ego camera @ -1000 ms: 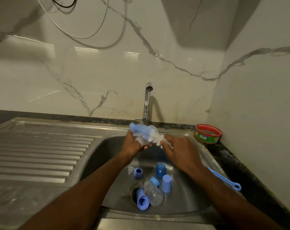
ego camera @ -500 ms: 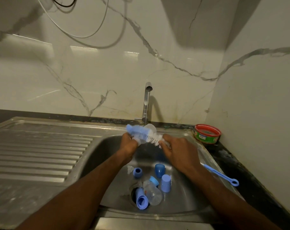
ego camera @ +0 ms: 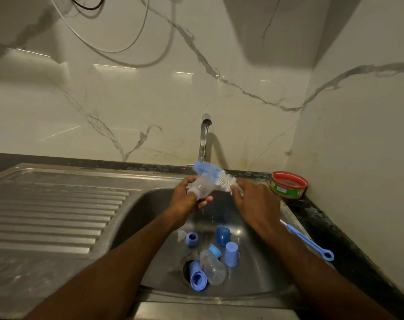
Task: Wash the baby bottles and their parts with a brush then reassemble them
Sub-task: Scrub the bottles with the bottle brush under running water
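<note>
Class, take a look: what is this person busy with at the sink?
A person is washing baby bottle parts over a steel sink. The left hand grips a clear bottle part; the right hand holds a bottle brush against it. In the basin lie another clear bottle and several blue caps and rings, not yet reassembled. A small blue brush rests on the sink's right edge.

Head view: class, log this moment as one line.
left hand holds clear bottle | right hand holds brush | over sink
</note>
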Tool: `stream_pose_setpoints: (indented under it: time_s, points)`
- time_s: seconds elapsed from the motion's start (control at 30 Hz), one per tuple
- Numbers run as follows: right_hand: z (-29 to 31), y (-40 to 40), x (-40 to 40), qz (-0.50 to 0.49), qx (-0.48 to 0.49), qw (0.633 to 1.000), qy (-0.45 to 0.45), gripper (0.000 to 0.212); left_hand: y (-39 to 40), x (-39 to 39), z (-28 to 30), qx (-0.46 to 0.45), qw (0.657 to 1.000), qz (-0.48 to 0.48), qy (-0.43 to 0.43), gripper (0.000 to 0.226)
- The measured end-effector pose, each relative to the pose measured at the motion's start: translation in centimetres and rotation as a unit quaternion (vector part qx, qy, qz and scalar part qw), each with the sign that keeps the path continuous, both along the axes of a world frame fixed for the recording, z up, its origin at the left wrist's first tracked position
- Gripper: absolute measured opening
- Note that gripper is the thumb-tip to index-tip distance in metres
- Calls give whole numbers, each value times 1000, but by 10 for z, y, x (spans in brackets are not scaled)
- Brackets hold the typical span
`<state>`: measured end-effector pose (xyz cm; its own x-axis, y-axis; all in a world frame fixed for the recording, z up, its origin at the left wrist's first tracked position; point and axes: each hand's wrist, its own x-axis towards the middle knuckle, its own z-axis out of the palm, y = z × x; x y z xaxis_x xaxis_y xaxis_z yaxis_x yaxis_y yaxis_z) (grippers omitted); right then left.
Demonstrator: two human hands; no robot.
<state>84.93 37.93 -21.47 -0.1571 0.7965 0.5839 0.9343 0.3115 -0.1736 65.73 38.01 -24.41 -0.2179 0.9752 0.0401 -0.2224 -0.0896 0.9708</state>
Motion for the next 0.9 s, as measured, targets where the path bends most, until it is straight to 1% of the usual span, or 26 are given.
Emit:
stream_pose_setpoints:
  time_s: [0.07,0.13,0.17,0.2,0.23,0.27,0.33,0.4,0.43,0.53,0.57,0.6,0.63,0.67,0.7,0.77,0.8,0.9]
  points:
    - [-1,2,4,13,-10,1000,9,29,1,0,-2,-3,999,24,33,45]
    - [-8,-4,2,76,-33,997,8,30,1,-4,-7,-2,996,47,79,51]
    - [-11,-8,1,109,-44,993,4,32,2,-7,-10,3,992,57,110,52]
    - [-14,-10,-1,128,-50,990,-1,34,2,-9,-12,12,990,66,123,52]
    - [-14,-10,-2,128,-45,991,-5,34,1,-9,-11,15,989,71,126,50]
    - [-12,-8,-2,107,-35,994,-5,34,1,-9,-10,12,990,71,123,46]
    - [-5,-1,0,38,-15,999,9,33,1,-4,-7,14,988,68,136,36]
    - [0,2,3,3,-4,1000,15,31,3,0,-8,21,987,64,146,37]
    - [-1,2,3,11,-1,1000,19,30,5,1,-10,21,986,69,148,38]
    - [-10,-7,1,102,-18,995,7,28,9,-2,-12,1,992,101,70,33]
    - [-13,-10,0,125,-21,992,-7,29,9,-6,-12,-2,991,115,65,27]
    - [-15,-10,-1,134,-19,991,-15,30,10,-10,-13,-9,989,126,82,19]
    - [-14,-9,-1,126,-16,992,-13,31,9,-13,-12,-10,990,124,72,9]
    - [-10,-7,0,101,-14,995,-6,31,8,-14,-9,-4,992,107,71,10]
    - [-6,-3,1,64,-10,998,-2,32,6,-13,-7,14,993,87,79,18]
    - [-1,2,4,3,0,1000,-6,32,3,-7,-4,24,994,61,88,26]
    - [-1,3,4,8,-2,1000,-2,32,2,-4,-4,14,996,53,74,27]
    - [-11,-7,-1,102,-44,994,4,32,1,-1,-6,-31,999,19,-9,26]
